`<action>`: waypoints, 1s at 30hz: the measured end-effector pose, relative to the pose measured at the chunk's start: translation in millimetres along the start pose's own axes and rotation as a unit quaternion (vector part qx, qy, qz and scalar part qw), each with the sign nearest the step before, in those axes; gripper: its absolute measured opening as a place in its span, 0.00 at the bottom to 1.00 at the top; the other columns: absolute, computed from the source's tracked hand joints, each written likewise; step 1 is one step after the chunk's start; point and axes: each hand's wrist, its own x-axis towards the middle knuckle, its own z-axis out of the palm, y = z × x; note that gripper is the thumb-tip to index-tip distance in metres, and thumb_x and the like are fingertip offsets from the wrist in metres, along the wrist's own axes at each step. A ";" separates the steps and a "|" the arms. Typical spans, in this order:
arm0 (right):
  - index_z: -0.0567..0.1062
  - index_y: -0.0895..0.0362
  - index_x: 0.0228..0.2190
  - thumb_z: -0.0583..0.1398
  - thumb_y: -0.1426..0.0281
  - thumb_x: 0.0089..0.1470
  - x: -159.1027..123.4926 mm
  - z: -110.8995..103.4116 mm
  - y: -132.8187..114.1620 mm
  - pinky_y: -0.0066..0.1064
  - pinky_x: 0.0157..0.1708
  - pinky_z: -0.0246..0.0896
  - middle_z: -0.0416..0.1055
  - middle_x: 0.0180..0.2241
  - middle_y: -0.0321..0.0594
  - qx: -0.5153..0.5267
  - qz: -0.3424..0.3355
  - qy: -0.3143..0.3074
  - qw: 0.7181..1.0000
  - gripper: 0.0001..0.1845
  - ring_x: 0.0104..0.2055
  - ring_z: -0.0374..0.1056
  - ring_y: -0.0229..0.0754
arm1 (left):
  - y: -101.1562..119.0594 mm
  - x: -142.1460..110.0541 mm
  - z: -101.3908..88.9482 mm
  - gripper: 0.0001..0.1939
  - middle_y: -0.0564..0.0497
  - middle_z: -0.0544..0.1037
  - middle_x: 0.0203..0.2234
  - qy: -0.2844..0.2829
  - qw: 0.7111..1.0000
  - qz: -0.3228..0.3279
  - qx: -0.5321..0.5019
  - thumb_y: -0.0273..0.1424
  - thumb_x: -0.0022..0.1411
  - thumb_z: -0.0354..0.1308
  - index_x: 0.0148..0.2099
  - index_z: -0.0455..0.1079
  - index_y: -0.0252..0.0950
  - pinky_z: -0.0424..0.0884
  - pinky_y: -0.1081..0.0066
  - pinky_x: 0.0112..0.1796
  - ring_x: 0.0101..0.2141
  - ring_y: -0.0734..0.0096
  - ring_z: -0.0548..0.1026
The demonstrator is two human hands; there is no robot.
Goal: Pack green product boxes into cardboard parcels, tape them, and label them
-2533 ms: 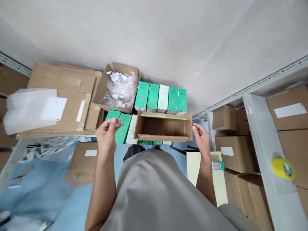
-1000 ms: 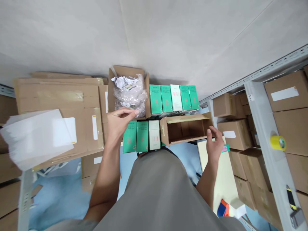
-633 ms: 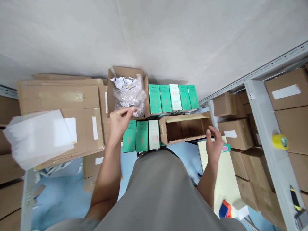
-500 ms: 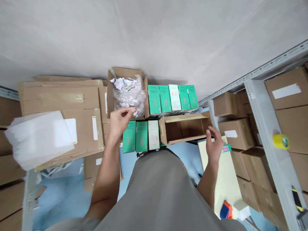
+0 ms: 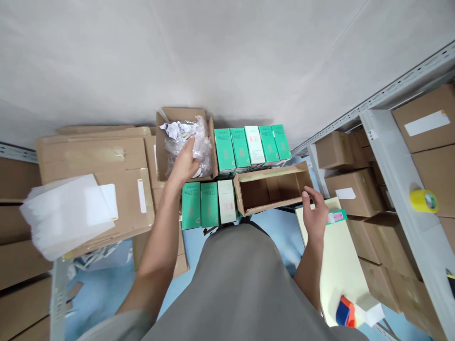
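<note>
My left hand [image 5: 185, 163] reaches over an open cardboard box [image 5: 160, 154] at the back, which holds clear bubble wrap [image 5: 204, 154] and crumpled paper [image 5: 179, 132]. Its index finger points forward at the paper; the other fingers are partly hidden, and no held thing shows. My right hand [image 5: 315, 213] has thumb and fingers at the front right corner of a long, empty cardboard box [image 5: 272, 206], seemingly gripping its edge. That box lies slightly tilted, its opening facing me. Green boxes [image 5: 209, 204] and a white box [image 5: 226, 201] stand to its left.
Behind the long box stands a row of green boxes [image 5: 241, 148] with a white one among them. Flattened cardboard [image 5: 128, 156] with white sheets [image 5: 67, 213] lies left. Shelves of cartons [image 5: 355, 192], yellow tape [image 5: 423, 201] and a cream surface [image 5: 337, 260] are on the right.
My left hand has left the front of the long box and moved forward over the box of bubble wrap. My right hand has stayed at the long box's right end. The view has shifted.
</note>
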 end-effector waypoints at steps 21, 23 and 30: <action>0.86 0.53 0.52 0.62 0.50 0.74 14.7 -1.4 -5.2 0.53 0.63 0.75 0.85 0.54 0.51 0.037 -0.044 -0.047 0.997 0.23 0.59 0.80 0.54 | 52.8 -65.2 -22.3 0.24 0.35 0.73 0.68 0.123 0.984 0.081 0.098 0.54 0.72 0.67 0.48 0.81 0.36 0.85 0.49 0.55 0.65 0.45 0.78; 0.85 0.53 0.52 0.62 0.50 0.74 17.6 -0.2 -7.9 0.53 0.64 0.75 0.85 0.54 0.51 0.043 -0.053 -0.058 0.996 0.23 0.59 0.81 0.54 | 60.0 -74.8 -28.0 0.28 0.33 0.69 0.73 0.116 0.986 0.069 0.096 0.58 0.70 0.68 0.50 0.82 0.36 0.85 0.46 0.55 0.66 0.40 0.78; 0.86 0.53 0.51 0.63 0.52 0.74 20.3 4.2 -20.2 0.54 0.65 0.75 0.85 0.54 0.49 0.076 -0.085 -0.076 0.991 0.20 0.60 0.81 0.54 | 93.2 -105.9 -41.9 0.23 0.41 0.88 0.53 0.123 0.988 0.045 0.081 0.50 0.77 0.62 0.59 0.83 0.39 0.85 0.56 0.51 0.48 0.55 0.88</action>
